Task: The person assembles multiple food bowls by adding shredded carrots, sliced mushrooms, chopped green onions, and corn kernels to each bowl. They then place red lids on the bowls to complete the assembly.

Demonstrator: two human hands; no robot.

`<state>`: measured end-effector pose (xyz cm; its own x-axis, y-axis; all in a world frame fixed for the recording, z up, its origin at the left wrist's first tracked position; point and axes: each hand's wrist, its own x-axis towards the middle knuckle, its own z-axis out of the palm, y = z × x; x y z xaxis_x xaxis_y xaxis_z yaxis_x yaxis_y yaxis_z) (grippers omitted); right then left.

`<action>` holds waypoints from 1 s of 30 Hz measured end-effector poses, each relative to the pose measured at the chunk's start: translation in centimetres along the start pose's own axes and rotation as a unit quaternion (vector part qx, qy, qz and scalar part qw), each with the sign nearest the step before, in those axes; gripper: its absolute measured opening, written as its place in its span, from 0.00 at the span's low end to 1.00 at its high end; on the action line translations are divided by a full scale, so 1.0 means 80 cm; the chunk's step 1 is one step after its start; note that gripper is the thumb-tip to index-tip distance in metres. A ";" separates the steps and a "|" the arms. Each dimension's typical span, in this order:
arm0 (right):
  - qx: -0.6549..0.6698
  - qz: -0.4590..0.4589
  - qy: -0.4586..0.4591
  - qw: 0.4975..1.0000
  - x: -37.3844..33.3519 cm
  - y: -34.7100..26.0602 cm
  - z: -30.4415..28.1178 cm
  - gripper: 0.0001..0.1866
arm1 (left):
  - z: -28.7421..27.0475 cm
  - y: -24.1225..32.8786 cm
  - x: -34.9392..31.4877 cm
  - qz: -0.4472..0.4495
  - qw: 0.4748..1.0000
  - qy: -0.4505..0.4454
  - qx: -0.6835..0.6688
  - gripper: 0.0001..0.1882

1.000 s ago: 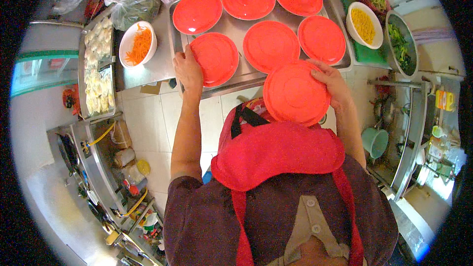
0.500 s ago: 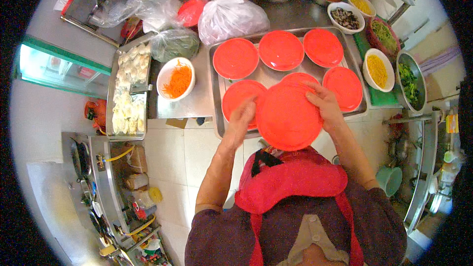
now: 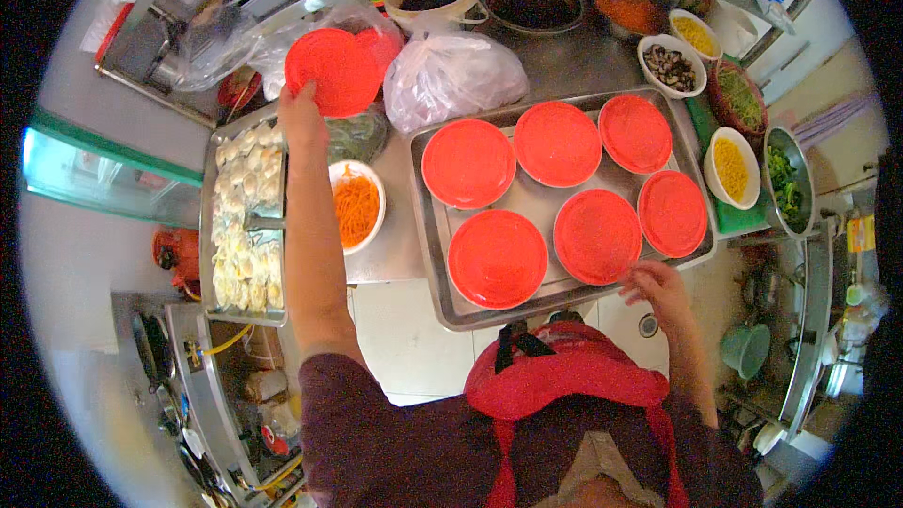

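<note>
My left hand [image 3: 303, 118] reaches far out to the left and grips the edge of a round red plate [image 3: 329, 75] over the plastic bags. Another red round piece shows partly behind that plate. In front of me, several red plates [image 3: 597, 237] with pale rims lie spread in two rows on a large metal tray [image 3: 428, 245]. My right hand [image 3: 656, 290] is at the tray's near right edge, fingers loosely apart and holding nothing, close to the front plates.
White bowl of shredded carrot [image 3: 357, 212] sits left of the tray, partly behind my forearm. Farther left lies a pan of pale food pieces [image 3: 249, 179]. A tied plastic bag [image 3: 456, 80] stands behind the tray. Bowls of corn [image 3: 731, 169], mushrooms [image 3: 673, 66] and greens [image 3: 785, 179] line the right.
Both hands were at a red plate over the tray. My left hand has carried it to the far left; my right hand has let go and dropped to the tray's near edge.
</note>
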<state>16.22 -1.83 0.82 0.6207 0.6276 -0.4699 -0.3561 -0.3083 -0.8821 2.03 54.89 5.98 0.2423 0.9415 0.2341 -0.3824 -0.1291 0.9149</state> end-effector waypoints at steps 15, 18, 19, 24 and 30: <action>0.052 0.121 0.094 0.987 -0.094 0.037 -0.004 0.15 | 0.052 -0.163 0.092 0.203 0.861 0.052 0.463 0.15; 0.038 0.127 0.073 0.988 -0.113 0.050 -0.008 0.16 | 0.116 -0.171 0.046 0.219 0.883 0.059 0.411 0.12; 0.023 0.127 0.069 0.989 -0.115 0.048 -0.005 0.16 | 0.131 -0.172 0.029 0.219 0.891 0.049 0.394 0.12; -0.038 0.115 0.009 0.993 -0.082 0.022 0.000 0.17 | 0.115 -0.118 -0.089 0.235 0.916 -0.027 0.324 0.08; -0.092 0.145 -0.030 0.985 -0.043 0.027 0.068 0.18 | -0.006 -0.035 -0.295 -0.016 0.909 -0.192 0.370 0.08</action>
<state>9.56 -0.76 0.72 0.4661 0.5336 -0.7057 -0.3764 -0.6022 -0.7040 -3.05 33.14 -2.27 0.5908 0.7885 0.1711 0.2994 -0.4112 0.8609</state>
